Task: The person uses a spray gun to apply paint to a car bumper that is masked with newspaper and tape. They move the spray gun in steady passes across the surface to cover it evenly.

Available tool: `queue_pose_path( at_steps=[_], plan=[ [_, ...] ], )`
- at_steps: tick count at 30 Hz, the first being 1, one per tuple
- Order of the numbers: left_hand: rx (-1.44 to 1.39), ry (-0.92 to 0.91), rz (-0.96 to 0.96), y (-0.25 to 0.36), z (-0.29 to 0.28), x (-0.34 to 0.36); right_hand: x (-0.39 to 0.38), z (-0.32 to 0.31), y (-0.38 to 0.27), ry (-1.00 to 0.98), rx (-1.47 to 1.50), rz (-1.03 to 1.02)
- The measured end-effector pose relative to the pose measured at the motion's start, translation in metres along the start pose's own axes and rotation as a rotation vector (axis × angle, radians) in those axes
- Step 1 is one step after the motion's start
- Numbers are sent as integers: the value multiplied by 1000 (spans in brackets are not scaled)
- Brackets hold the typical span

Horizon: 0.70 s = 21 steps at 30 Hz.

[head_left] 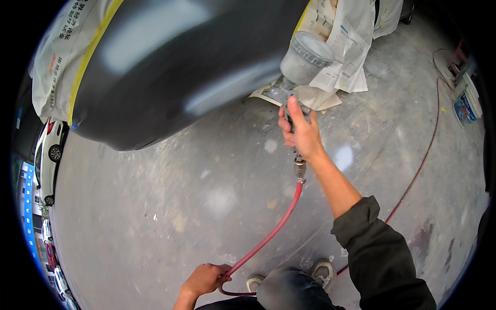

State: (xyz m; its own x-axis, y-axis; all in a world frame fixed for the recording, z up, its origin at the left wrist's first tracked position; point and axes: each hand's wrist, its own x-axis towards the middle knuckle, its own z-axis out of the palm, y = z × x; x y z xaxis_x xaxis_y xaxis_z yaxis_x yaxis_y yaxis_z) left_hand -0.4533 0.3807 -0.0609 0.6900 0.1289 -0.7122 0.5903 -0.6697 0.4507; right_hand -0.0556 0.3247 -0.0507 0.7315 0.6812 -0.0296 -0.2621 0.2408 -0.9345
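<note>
My right hand (302, 132) grips a metal spray gun (280, 94) topped with a translucent, pale-stained cup (306, 57). From the gun's lower fitting (299, 169) a red hose (281, 220) curves down to my left hand (209, 279), which is closed on it. The gun is in front of a dark car body panel (178, 72) with whitish sprayed patches along it, edged with yellow masking tape (93, 46). Masking paper (54, 77) covers the left side of the panel, and more paper (351, 51) hangs at the right and lies on the floor beneath the gun.
Grey concrete floor (170, 206) surrounds my shoes (323, 274). A white bucket (467, 101) stands at the right, with a thin hose (413, 183) trailing across the floor near it. Parked cars (51, 139) and a blue banner (28, 206) show at the far left.
</note>
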Motion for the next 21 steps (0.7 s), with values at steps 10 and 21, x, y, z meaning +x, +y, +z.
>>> queue_pose_path(
  at_steps=[10, 21],
  plan=[
    [60, 119, 27, 10, -5, 10, 12, -34, -23, 252, -30, -115],
    [-2, 103, 69, -3, 3, 1, -8, 20, -25, -104, -98, -24]
  ],
)
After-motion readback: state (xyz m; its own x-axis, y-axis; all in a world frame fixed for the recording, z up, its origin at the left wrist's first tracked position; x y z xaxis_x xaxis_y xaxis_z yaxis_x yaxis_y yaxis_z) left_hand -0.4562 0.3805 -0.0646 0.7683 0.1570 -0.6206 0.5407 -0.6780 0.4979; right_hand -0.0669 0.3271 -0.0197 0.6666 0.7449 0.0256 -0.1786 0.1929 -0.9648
